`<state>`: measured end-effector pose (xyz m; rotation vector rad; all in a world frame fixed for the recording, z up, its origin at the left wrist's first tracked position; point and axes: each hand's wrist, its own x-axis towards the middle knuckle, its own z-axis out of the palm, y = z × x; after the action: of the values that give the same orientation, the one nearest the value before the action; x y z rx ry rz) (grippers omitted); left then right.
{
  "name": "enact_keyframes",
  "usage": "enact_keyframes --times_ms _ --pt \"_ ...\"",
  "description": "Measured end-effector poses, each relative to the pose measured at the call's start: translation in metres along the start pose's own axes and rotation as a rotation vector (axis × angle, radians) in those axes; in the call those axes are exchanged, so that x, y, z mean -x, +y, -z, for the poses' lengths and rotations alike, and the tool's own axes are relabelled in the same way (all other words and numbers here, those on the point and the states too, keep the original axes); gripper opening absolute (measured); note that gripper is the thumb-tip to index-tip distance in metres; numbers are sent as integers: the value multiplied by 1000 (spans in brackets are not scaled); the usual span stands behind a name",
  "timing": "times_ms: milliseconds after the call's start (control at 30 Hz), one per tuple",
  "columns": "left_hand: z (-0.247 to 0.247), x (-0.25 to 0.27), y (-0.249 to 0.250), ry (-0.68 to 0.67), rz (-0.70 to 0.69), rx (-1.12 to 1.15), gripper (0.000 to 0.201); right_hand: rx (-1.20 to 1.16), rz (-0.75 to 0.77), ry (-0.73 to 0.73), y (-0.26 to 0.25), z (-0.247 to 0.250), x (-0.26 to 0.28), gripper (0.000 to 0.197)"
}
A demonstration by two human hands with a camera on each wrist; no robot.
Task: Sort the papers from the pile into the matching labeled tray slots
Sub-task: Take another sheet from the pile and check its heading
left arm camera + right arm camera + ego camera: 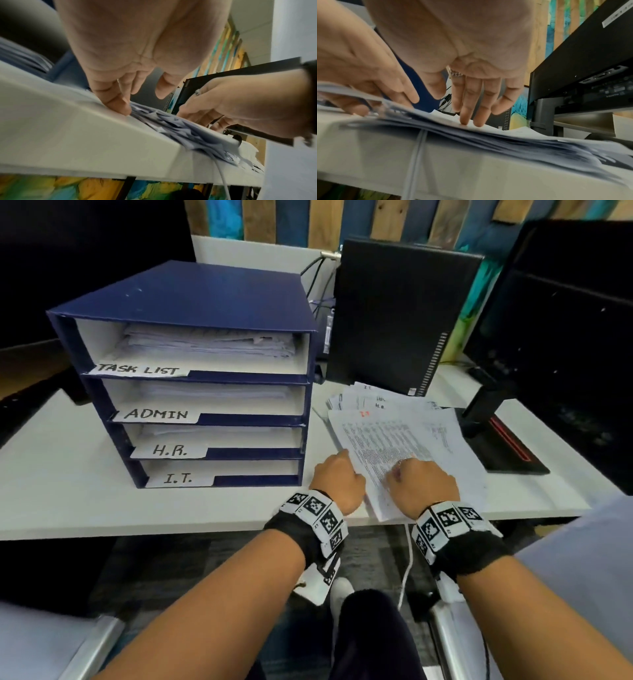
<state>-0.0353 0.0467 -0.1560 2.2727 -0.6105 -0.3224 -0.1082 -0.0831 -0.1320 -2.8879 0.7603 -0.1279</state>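
Note:
A blue tray rack (191, 299) stands on the left of the white table (68, 474). Its four slots are labelled TASK LIST (140, 369), ADMIN (156, 414), H.R. (169, 450) and I.T. (178, 478); the upper three hold sheets. A fanned pile of printed papers (411, 436) lies right of the rack and overhangs the table's front edge. My left hand (337, 474) touches the pile's left edge with its fingertips (123, 106). My right hand (423, 481) presses straight fingers (471, 119) on the top sheet, which has a red mark near its top.
A black computer tower (400, 313) stands right behind the pile. A monitor on a black stand (496, 446) fills the right side. A white cable (407, 556) hangs over the table's front edge under the pile. Cables (318, 278) run behind the rack.

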Motion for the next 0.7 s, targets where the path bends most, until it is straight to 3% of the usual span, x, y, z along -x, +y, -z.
enact_keyframes --times_ms 67,233,367,533,700 --pt "0 -14 5 12 72 58 39 -21 4 56 7 3 -3 29" --pt "4 -45 14 79 181 182 49 -38 -28 -39 24 1 -15 32" --pt "4 -54 15 107 286 220 59 -16 -16 -2 28 -3 -17 28" --pt "4 -59 13 148 326 183 46 -177 26 -13 36 -6 -19 22" --pt "2 -59 11 142 305 182 40 -111 -129 -94 48 -8 -21 71"
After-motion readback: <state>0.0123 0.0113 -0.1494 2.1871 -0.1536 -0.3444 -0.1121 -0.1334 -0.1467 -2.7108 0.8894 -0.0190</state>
